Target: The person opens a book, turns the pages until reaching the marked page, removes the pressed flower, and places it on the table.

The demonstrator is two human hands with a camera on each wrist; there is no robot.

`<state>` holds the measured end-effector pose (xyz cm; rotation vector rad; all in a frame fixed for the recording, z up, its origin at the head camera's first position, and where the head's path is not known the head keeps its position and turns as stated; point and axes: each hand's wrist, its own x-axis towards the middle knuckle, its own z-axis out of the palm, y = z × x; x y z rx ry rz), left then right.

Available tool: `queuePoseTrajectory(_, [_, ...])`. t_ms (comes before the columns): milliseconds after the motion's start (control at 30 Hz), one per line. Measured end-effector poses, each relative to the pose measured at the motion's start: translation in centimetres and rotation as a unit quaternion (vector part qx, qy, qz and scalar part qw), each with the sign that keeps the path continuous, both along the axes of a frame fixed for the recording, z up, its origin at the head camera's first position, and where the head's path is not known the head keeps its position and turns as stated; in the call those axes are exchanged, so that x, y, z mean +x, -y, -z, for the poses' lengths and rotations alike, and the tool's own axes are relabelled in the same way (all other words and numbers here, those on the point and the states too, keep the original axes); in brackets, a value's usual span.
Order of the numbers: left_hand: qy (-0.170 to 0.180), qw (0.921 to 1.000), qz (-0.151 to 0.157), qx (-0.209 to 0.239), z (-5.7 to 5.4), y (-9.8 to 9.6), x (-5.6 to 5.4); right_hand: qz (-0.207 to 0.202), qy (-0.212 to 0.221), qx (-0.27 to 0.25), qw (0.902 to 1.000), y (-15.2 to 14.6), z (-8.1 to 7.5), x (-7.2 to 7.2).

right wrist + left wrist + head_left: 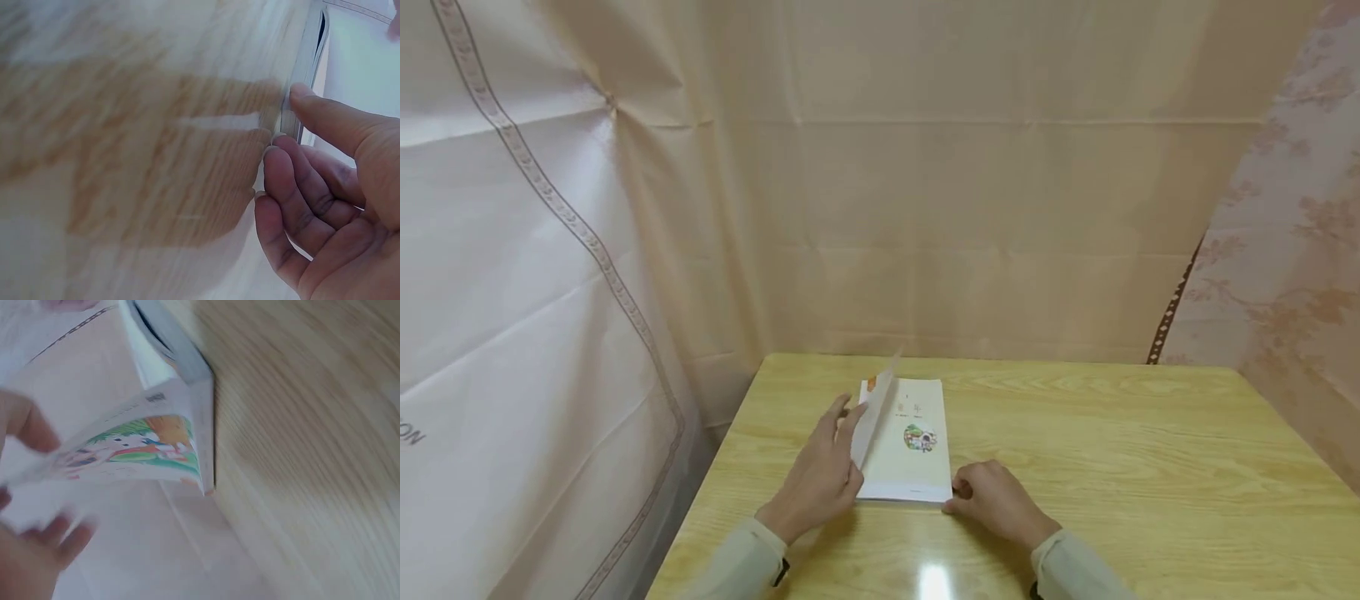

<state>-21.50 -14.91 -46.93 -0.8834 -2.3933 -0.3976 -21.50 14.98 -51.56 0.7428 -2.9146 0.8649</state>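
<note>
A thin paperback book [917, 471] lies on the wooden table, its front cover [874, 417] lifted and leaning to the left. A pale title page with a small round colour picture shows beneath it. My left hand [823, 471] holds the raised cover at its left side, thumb low and fingers higher. In the left wrist view, the cover's outside [137, 447] carries a colourful cartoon drawing; the fingers are blurred. My right hand [996, 500] pinches the book's lower right corner. In the right wrist view, the thumb lies against the book's edge [306, 69], with the other fingers curled on the table.
The yellow wood-grain table [1112, 450] extends well to the right of the book and less to the left. Pale cloth curtains [970, 208] hang behind and at both sides. Light reflects off the table's front.
</note>
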Motion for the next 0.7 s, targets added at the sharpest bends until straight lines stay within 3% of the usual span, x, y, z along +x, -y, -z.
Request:
queuePoseTrajectory(100, [-0.097, 0.9945, -0.036, -0.013, 0.0, 0.7, 0.3, -0.002, 0.002, -0.001, 1.0000, 0.0, 0.0, 0.0])
queuePoseTrajectory(167, [-0.135, 0.9876, -0.064, -0.047, 0.1, 1.2, 0.5, -0.003, 0.000, -0.001, 1.0000, 0.0, 0.1, 0.0])
queuePoseTrajectory(300, [-0.141, 0.9782, -0.096, -0.119, 0.4, 1.8, 0.9, -0.003, -0.001, -0.003, 1.0000, -0.3, 0.0, 0.0])
queuePoseTrajectory(400, [-0.092, 0.9799, -0.106, -0.142, 1.2, 2.0, 1.1, -0.004, -0.001, -0.010, 0.9999, -0.4, 0.0, 0.0])
queuePoseTrajectory(500, [0.013, 0.9846, -0.100, -0.143, 2.4, 2.1, 1.4, -0.009, -0.004, -0.016, 0.9998, -0.2, 0.0, 0.0])
queuePoseTrajectory(600, [0.114, 0.9815, -0.085, -0.128, 3.4, 1.8, 1.3, -0.015, -0.006, -0.017, 0.9997, -0.3, 0.0, 0.0])
queuePoseTrajectory(700, [0.161, 0.9783, -0.071, -0.109, 3.8, 1.5, 1.0, -0.019, -0.001, -0.010, 0.9998, -0.5, -0.3, 0.0])
